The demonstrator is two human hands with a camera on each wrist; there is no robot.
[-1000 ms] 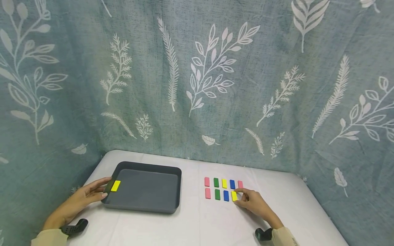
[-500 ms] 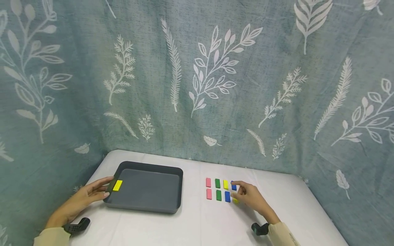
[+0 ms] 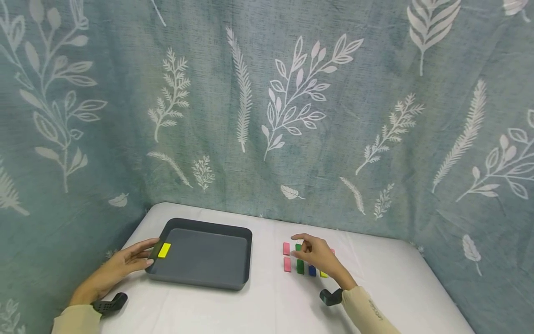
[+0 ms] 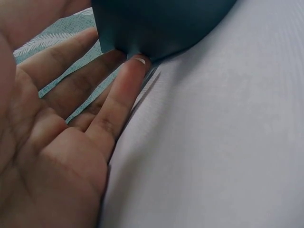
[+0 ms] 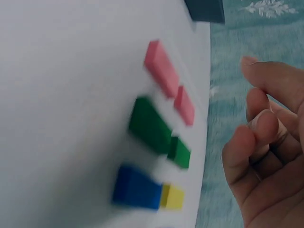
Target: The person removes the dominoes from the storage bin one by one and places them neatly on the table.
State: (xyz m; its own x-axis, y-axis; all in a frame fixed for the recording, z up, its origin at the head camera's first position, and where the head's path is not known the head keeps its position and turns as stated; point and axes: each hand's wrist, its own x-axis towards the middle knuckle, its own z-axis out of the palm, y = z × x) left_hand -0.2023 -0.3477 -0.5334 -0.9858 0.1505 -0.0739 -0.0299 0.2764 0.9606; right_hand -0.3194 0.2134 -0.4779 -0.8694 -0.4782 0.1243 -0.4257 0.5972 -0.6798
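A dark grey tray (image 3: pixel 208 257) sits at the left, with a yellow block (image 3: pixel 164 250) lying inside at its left end. My left hand (image 3: pixel 129 262) touches the tray's left wall, its fingers extended; in the left wrist view the fingertips (image 4: pixel 137 64) meet the tray's dark edge (image 4: pixel 161 28). Two rows of small coloured blocks are on the right. Over them hovers my right hand (image 3: pixel 316 254), empty, thumb and forefinger apart and the other fingers loosely curled. Beneath or beside it show a pink block (image 3: pixel 287 265), a green block (image 3: pixel 300 266), a blue block (image 3: pixel 312 270) and a yellow block (image 5: pixel 173 195). The hand hides part of the upper row.
A white cloth (image 3: pixel 267 301) covers the table. Behind it and along both sides hangs a green-blue curtain (image 3: pixel 225 185) with white leaf patterns. Each wrist wears a black device, one on the left (image 3: pixel 110 304) and one on the right (image 3: pixel 331 297).
My right hand has moved left across the block rows from the yellow block at the lower right, and has lifted away. My left hand stays at the tray. The head view has shifted slightly.
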